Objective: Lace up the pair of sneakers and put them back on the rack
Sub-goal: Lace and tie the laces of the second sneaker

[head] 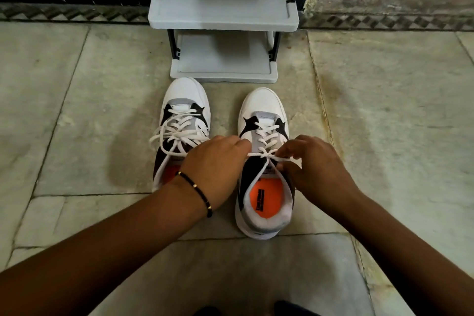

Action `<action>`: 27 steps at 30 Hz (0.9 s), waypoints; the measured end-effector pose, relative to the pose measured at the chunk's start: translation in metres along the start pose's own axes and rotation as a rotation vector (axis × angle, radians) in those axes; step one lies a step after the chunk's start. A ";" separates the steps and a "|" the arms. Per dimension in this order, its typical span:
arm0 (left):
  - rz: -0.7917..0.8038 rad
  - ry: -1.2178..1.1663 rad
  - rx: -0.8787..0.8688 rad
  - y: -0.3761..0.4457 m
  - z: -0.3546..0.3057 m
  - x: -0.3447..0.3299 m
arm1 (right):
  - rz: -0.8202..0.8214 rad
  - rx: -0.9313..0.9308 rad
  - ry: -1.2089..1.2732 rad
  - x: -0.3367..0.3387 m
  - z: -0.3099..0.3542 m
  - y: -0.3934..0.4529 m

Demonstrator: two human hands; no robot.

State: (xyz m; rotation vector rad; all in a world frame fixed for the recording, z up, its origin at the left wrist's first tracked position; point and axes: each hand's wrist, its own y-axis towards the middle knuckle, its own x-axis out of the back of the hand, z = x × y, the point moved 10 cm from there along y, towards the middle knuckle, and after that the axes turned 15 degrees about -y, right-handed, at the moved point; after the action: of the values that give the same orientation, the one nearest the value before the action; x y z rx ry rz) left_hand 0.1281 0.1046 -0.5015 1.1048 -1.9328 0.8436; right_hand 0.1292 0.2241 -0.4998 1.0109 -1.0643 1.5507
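Two white, black and grey sneakers with orange insoles stand side by side on the stone floor, toes pointing at the rack. The left sneaker (183, 100) has its white lace tied in a loose bow. Over the right sneaker (261, 108), my left hand (218, 164) and my right hand (315, 164) each pinch an end of its white lace (261, 155), crossed just above the tongue. My left wrist covers part of the left sneaker's opening. The grey shoe rack (223, 23) stands right behind the shoes with both visible shelves bare.
Large pale stone floor tiles (77, 110) spread around the shoes on both sides. A patterned border strip (64, 14) and a dark wall base run behind the rack. Bright light falls at the top right.
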 end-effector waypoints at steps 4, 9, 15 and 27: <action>0.032 -0.049 0.015 -0.002 0.004 0.001 | 0.032 0.079 0.008 -0.004 0.002 0.000; 0.056 0.005 0.003 -0.006 0.013 0.000 | 0.023 0.115 0.014 -0.010 0.002 -0.003; 0.016 -0.075 -0.135 -0.016 0.012 0.003 | -0.004 0.129 0.014 -0.014 -0.001 -0.006; 0.019 0.022 -0.096 -0.012 0.017 0.003 | -0.024 0.130 0.036 -0.009 0.001 -0.009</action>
State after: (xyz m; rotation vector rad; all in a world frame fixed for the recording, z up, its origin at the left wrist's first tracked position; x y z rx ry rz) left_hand 0.1326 0.0845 -0.5053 1.0182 -1.9472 0.7616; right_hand 0.1398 0.2224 -0.5064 1.0757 -0.9335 1.6296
